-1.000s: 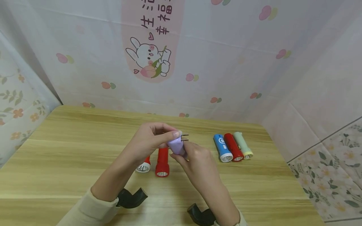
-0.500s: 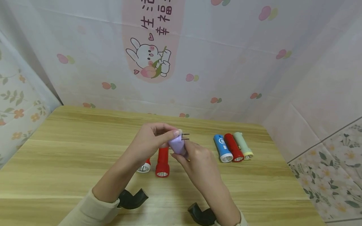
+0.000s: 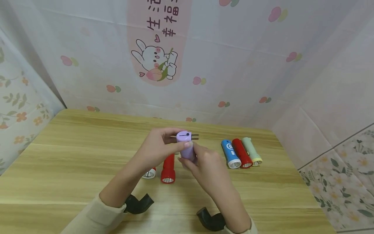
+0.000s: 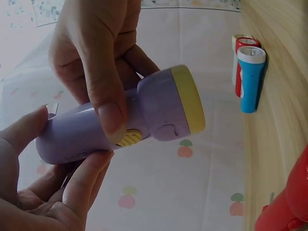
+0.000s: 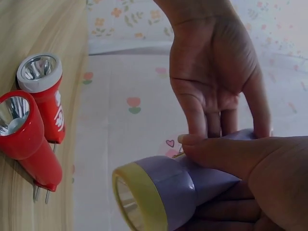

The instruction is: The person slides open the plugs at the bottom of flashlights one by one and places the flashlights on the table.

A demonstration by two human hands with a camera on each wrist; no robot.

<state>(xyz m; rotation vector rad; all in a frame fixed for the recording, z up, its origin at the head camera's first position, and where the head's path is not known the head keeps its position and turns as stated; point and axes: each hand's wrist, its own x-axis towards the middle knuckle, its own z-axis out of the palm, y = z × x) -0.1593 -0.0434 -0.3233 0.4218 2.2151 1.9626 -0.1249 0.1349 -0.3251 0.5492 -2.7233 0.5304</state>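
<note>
Wood-grain table (image 3: 73, 156) below; above it, left of the flashlight trio (image 3: 242, 152), I've got the purple flashlight (image 3: 187, 153): left hand (image 3: 156, 143) pinching its pronged end, right hand (image 3: 208, 164) clamped round its body. Mid-handling, I judge; next move wants both grips steady.

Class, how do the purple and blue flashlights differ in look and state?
The purple flashlight has a yellow rim; the blue flashlight has a white rim.
The left hand and right hand hold the purple flashlight; the blue flashlight lies on the table.
Prongs show on the purple flashlight, none on the blue flashlight.
Both flare toward one end.
</note>
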